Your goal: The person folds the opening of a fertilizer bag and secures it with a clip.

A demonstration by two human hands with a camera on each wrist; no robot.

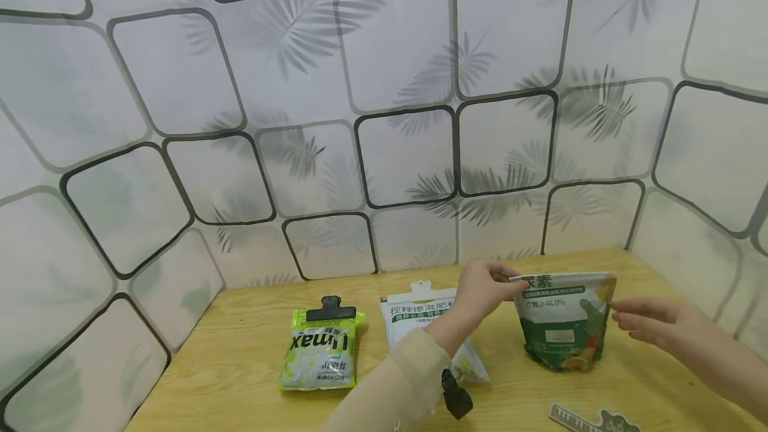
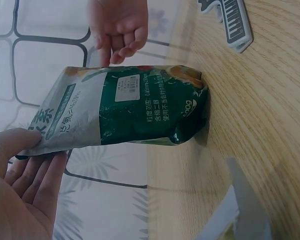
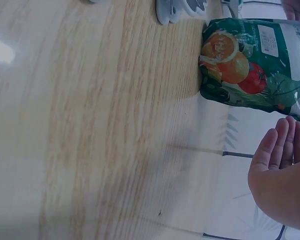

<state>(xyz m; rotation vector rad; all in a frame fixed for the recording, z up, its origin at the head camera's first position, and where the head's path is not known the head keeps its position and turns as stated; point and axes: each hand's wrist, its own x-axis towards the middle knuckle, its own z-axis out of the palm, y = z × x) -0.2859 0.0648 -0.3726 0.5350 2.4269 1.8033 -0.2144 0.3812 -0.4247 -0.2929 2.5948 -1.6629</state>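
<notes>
A green-and-white fertilizer bag point(image 1: 561, 320) stands upright on the right side of the table, with fruit and vegetables printed on its front. My left hand point(image 1: 480, 291) pinches its top left corner, thumb in front and fingers behind, as the left wrist view shows. Beside the bag's right edge is my right hand point(image 1: 651, 320), its fingers extended and slightly bent. In the right wrist view, the fingertips of the right hand point(image 3: 285, 165) are close to the bag point(image 3: 255, 70); whether they touch it I cannot tell. The bag's back is hidden.
A grey-and-white ruler-patterned clip point(image 1: 591, 419) lies in front of the bag. Left of it are a black clip point(image 1: 458, 397) and a white bag point(image 1: 408, 329) with a white clip point(image 1: 421, 291), partly behind my left arm. Farther left lies a yellow-green bag point(image 1: 321, 359) with a black clip point(image 1: 331, 310).
</notes>
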